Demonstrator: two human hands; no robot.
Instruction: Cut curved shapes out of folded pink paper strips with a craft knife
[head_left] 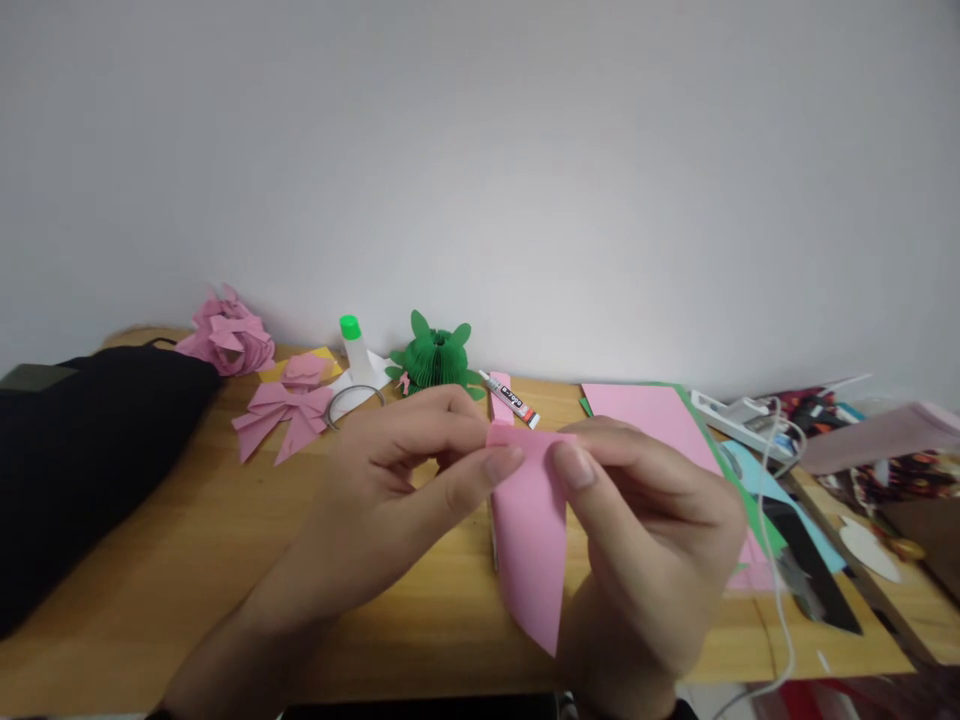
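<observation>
A strip of pink paper (531,540) hangs between my two hands above the wooden table, its lower end cut to a slanted point. My left hand (409,490) pinches the upper left corner between thumb and fingers. At the upper right corner, my right hand (652,530) grips the same paper, the thumb lying on its front. The top edge runs nearly level between both thumbs. Fingers behind the paper are partly hidden. Just beyond the hands lie a small glue tube (510,398) and a green folded-paper ball with leaf shapes (437,358).
Pink paper bows (283,412) and a glue stick with a green cap (355,345) are at the back left. A black cloth item (105,450) covers the left side. Pink and green sheets (645,415), a power strip (739,420) and a white cable (772,560) occupy the right.
</observation>
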